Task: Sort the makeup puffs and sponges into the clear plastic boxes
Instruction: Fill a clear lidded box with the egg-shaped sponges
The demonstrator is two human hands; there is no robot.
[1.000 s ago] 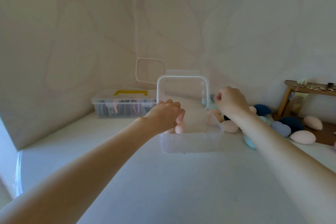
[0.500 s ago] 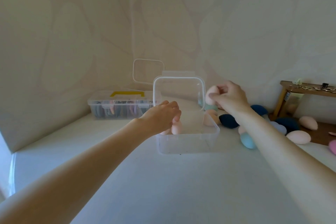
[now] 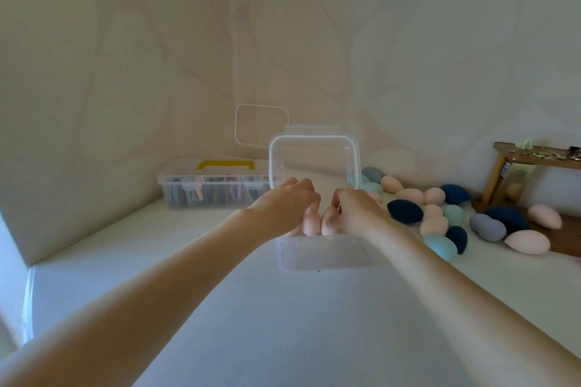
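A clear plastic box (image 3: 327,256) with its lid (image 3: 314,160) standing upright sits in the middle of the white table. Both my hands reach into it. My left hand (image 3: 284,206) has curled fingers on a pink sponge (image 3: 311,225) inside the box. My right hand (image 3: 356,209) holds another pink sponge (image 3: 330,226) beside the first one. A pile of pink, teal, grey and navy sponges (image 3: 440,214) lies to the right of the box.
A second clear box (image 3: 217,188) with a yellow handle, holding coloured puffs, stands at the back left. Another open clear lid (image 3: 261,126) rises behind it. A wooden stand (image 3: 515,173) is at the far right. Walls close in behind and at the left.
My right hand lifted a pink sponge from the pile and brought it left and down into the box, next to my left hand. My left hand has stayed inside the box.
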